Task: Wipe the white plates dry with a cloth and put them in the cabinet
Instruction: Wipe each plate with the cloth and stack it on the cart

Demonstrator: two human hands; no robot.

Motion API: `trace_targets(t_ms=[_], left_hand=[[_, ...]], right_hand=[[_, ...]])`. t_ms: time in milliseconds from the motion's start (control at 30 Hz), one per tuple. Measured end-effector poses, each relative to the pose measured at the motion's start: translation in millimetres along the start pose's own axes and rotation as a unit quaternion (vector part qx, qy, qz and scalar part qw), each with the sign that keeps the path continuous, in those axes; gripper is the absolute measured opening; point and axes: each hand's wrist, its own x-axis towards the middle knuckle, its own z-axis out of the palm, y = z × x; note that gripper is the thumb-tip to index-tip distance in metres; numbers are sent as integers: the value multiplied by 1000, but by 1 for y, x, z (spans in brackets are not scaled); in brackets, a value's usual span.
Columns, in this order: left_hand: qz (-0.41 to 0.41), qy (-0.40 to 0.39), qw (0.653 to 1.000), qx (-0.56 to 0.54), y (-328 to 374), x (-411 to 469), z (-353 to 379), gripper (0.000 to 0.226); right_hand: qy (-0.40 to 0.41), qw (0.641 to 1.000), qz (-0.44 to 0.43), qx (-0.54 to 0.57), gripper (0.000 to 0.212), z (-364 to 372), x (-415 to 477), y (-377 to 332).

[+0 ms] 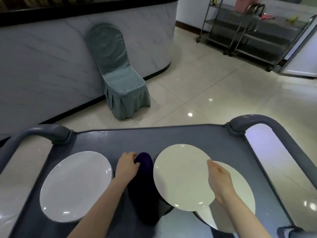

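Cloth (145, 162), dark purple, bunched at middle of grey cart (171, 137), far end gripped by left hand (127, 166), fingers curled over it. Raised plate (180, 177), white, held tilted above cart by right hand (220, 181), clasping right edge. Lower plate (240, 182) flat under it, partly covered. Left plate (75, 186) flat on cart, just beside left forearm, apart from cloth. Beyond cart, green-covered chair (120, 79) against pale marbled wall (42, 66); steel trolleys (248, 31) far right on tiled floor (205, 83).
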Motion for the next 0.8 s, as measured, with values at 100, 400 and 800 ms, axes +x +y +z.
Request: trace_targets(t_ms=[100,400,800], left_hand=[[-31,-31,999,-6,-3,17,7,49],[-56,-111,979,-161,1,31,-7,28],[59,14,961,-270,60,-21,-96,33]], right_hand=[[1,1000,7,-25,52,7,4,0],[14,999,10,-47,49,15,8,1],[-4,1000,-22,-17,53,24,-12,-14]])
